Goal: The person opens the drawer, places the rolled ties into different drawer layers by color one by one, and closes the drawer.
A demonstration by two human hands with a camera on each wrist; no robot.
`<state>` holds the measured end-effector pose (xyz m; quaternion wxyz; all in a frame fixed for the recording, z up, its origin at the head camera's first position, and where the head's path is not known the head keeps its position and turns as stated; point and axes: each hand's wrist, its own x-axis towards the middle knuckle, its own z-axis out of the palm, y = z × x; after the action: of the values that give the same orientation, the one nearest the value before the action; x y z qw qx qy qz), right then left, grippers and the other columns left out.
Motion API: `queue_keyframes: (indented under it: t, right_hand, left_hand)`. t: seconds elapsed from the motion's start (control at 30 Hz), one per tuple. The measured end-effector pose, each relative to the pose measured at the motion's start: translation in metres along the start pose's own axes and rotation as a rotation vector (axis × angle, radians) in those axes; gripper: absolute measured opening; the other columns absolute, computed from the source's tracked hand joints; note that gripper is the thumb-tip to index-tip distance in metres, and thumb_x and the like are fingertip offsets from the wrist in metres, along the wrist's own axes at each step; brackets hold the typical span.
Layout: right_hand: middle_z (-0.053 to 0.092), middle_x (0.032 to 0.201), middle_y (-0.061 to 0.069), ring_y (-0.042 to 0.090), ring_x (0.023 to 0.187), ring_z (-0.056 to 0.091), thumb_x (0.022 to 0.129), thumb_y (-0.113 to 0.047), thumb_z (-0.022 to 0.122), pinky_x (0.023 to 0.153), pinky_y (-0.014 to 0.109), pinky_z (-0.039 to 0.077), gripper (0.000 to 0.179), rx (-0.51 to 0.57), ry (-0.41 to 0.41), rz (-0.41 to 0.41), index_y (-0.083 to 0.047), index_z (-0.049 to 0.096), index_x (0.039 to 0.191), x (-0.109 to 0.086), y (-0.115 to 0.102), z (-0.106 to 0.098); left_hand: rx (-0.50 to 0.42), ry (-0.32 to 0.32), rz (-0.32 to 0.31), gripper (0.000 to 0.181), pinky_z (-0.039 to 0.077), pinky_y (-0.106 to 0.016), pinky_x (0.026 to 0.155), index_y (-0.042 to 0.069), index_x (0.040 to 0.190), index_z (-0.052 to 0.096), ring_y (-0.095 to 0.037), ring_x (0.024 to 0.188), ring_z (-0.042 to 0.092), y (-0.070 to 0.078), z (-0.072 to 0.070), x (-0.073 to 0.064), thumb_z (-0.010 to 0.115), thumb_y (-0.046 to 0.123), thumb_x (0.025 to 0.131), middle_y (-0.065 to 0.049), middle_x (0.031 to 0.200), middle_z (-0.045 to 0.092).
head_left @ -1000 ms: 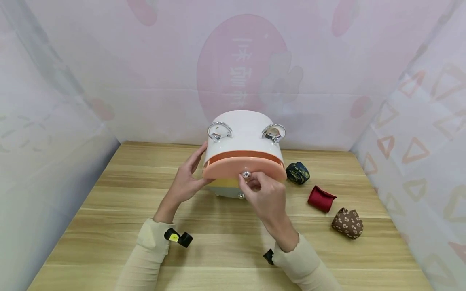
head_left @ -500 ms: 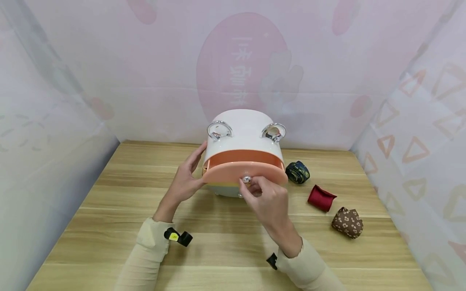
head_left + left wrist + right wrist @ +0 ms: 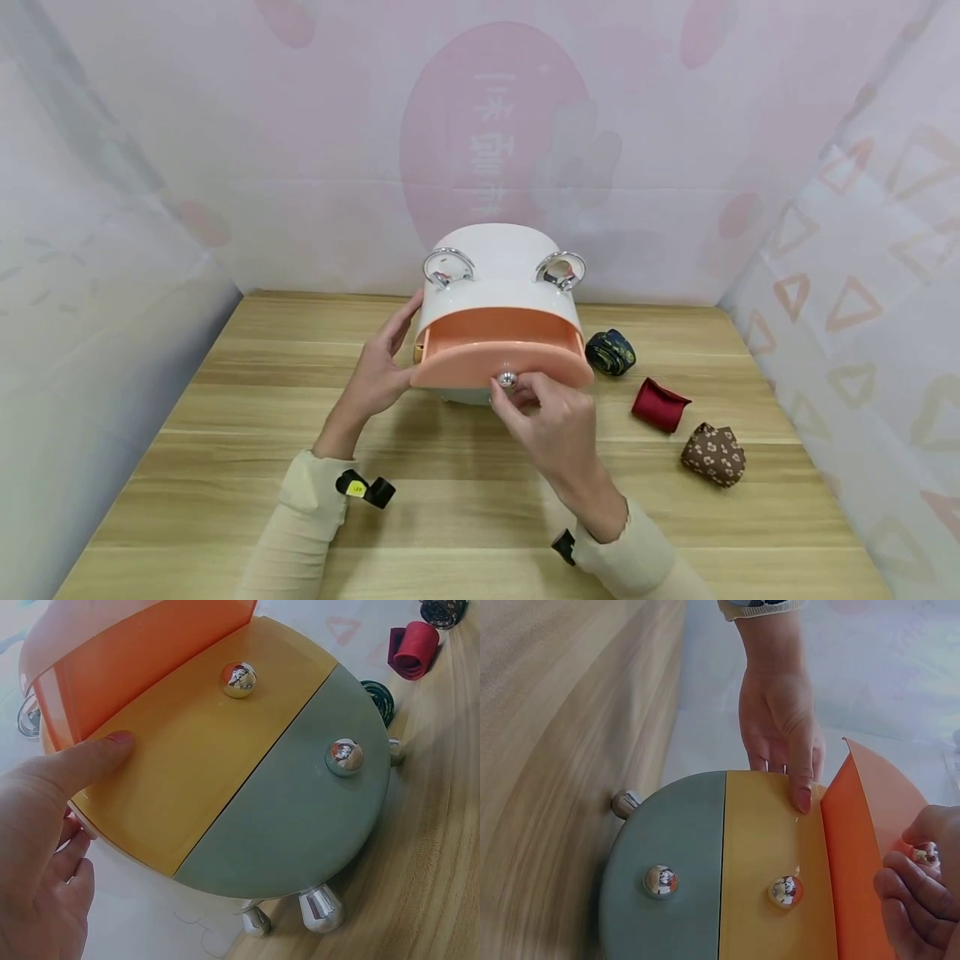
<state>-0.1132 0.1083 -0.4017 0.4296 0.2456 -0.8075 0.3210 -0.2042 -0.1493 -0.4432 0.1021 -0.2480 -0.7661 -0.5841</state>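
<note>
A small rounded drawer cabinet (image 3: 495, 258) with a white shell and two chrome ear-shaped loops stands on the table. Its top orange drawer (image 3: 457, 367) is pulled partway out, and the part of its inside that shows holds nothing. My right hand (image 3: 555, 425) pinches the round chrome knob (image 3: 507, 379) of that drawer between thumb and fingers. My left hand (image 3: 377, 375) holds the cabinet's left side, thumb on the yellow drawer (image 3: 187, 757) front and fingers round the side. Below, the grey-green drawer (image 3: 277, 817) is flush with the yellow one.
To the cabinet's right lie a rolled navy patterned tie (image 3: 611, 353), a rolled dark red tie (image 3: 660, 406) and a rolled brown floral tie (image 3: 714, 455). Printed cloth walls (image 3: 337, 233) bound the wooden table (image 3: 247, 467) at the back and sides.
The orange drawer has slid farther out toward me, with my right hand drawing back on its knob. More of its inside shows. My left hand has kept its place on the cabinet.
</note>
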Motion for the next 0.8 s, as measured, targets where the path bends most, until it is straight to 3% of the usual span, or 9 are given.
queue_keyframes:
  t: [0.47, 0.8]
  right_hand:
    - [0.074, 0.065, -0.001, 0.008, 0.055, 0.071, 0.087, -0.018, 0.084, 0.049, 0.021, 0.058, 0.018, -0.008, -0.010, -0.032, -0.008, 0.071, 0.079, -0.008, -0.005, -0.007]
    - [0.071, 0.064, -0.002, 0.009, 0.053, 0.069, 0.093, -0.025, 0.078, 0.046, 0.023, 0.055, 0.027, -0.050, 0.029, -0.087, -0.010, 0.067, 0.074, -0.012, -0.007, -0.007]
  left_hand:
    - [-0.013, -0.009, 0.011, 0.093, 0.024, -0.036, 0.134, 0.016, 0.167, 0.033, -0.023, 0.163, 0.026, 0.001, 0.002, 0.001, 0.079, -0.008, 0.088, -0.005, 0.174, 0.033]
    - [-0.014, -0.013, 0.017, 0.094, 0.024, -0.022, 0.132, 0.016, 0.167, 0.033, -0.022, 0.163, 0.026, 0.002, -0.001, 0.000, 0.080, -0.005, 0.089, -0.002, 0.173, 0.033]
